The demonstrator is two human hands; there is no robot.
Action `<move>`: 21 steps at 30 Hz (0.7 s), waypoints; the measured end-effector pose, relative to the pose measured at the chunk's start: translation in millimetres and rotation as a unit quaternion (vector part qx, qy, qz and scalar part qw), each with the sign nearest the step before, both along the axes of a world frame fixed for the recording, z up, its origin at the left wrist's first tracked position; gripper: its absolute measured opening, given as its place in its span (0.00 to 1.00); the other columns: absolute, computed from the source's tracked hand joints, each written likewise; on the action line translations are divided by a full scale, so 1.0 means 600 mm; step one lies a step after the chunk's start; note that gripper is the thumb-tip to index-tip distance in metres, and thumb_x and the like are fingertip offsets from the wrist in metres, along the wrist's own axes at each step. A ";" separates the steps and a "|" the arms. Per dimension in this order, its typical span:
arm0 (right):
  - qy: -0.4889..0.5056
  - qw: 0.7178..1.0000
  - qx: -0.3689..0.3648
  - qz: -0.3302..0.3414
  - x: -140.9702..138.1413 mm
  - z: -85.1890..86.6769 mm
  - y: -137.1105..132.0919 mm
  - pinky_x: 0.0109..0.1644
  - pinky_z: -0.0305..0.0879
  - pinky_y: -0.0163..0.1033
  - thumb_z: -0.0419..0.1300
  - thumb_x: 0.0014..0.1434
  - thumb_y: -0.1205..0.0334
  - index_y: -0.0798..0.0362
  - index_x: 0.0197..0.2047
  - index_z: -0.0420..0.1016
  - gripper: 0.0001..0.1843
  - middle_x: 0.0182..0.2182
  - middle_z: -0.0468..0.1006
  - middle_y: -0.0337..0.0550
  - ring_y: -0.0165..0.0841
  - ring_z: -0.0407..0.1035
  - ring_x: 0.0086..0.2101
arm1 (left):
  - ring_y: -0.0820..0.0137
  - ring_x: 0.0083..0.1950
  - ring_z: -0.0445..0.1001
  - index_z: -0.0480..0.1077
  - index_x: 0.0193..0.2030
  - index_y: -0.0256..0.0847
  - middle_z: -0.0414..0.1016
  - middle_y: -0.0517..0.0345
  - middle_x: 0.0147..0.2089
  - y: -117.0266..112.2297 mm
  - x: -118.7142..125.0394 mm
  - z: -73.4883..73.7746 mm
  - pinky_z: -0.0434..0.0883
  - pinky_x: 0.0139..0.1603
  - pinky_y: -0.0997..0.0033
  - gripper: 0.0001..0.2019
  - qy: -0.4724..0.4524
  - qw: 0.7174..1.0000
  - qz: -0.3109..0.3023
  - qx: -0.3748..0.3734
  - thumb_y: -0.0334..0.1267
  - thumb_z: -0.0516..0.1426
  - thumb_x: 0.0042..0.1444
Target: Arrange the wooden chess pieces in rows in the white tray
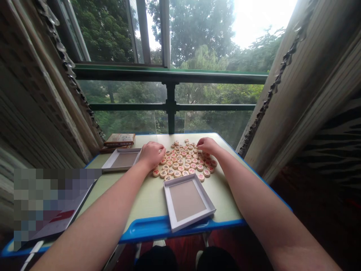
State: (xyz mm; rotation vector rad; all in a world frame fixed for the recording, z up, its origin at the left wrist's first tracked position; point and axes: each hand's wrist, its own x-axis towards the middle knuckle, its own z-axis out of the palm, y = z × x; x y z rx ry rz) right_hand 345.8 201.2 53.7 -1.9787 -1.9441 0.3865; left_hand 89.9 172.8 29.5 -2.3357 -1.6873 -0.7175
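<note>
Round wooden Chinese chess pieces (181, 162) with red and black characters lie in a loose, mostly single layer on the pale green table (141, 195). At the left edge of this spread is my left hand (152, 153), fingers curled in close to the pieces. My right hand (208, 146) rests at the far right side, its fingers bent together against the outer pieces. Whatever either hand may hold is hidden by the fingers. Just nearer to me, an empty shallow white box tray (190, 222) sits askew, its back rim close to the front pieces.
A second shallow white box (114, 168) lies left of my left hand, partly behind my wrist. Behind it are stacked brown boxes (121, 139). A blurred-out screen (56, 210) stands at the left front. The table has a blue edge (146, 227); curtains and a railed window surround it.
</note>
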 end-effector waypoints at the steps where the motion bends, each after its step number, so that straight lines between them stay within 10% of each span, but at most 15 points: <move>1: -0.001 1.000 -0.011 0.004 -0.001 0.002 -0.001 0.24 0.58 0.29 0.60 0.46 0.65 0.57 0.35 0.79 0.11 0.26 0.77 0.43 0.27 0.67 0.22 | 0.60 0.46 0.72 0.76 0.35 0.42 0.78 0.52 0.41 0.000 0.000 0.000 0.66 0.48 0.62 0.16 0.000 1.000 -0.001 0.000 0.43 0.48 0.55; 10: 0.038 0.995 -0.082 0.030 -0.001 0.003 -0.007 0.21 0.54 0.31 0.63 0.44 0.56 0.57 0.31 0.79 0.13 0.15 0.65 0.35 0.25 0.57 0.17 | 0.60 0.45 0.72 0.77 0.33 0.42 0.79 0.52 0.39 0.002 -0.001 -0.003 0.66 0.46 0.62 0.15 -0.009 1.000 -0.008 0.018 0.42 0.49 0.55; 21: -0.007 0.998 -0.027 0.056 -0.012 0.008 -0.015 0.30 0.59 0.29 0.61 0.44 0.68 0.56 0.35 0.77 0.11 0.31 0.78 0.41 0.28 0.68 0.30 | 0.60 0.44 0.72 0.76 0.33 0.42 0.79 0.52 0.39 0.008 -0.005 -0.015 0.67 0.45 0.61 0.15 -0.006 1.000 -0.018 0.017 0.43 0.49 0.55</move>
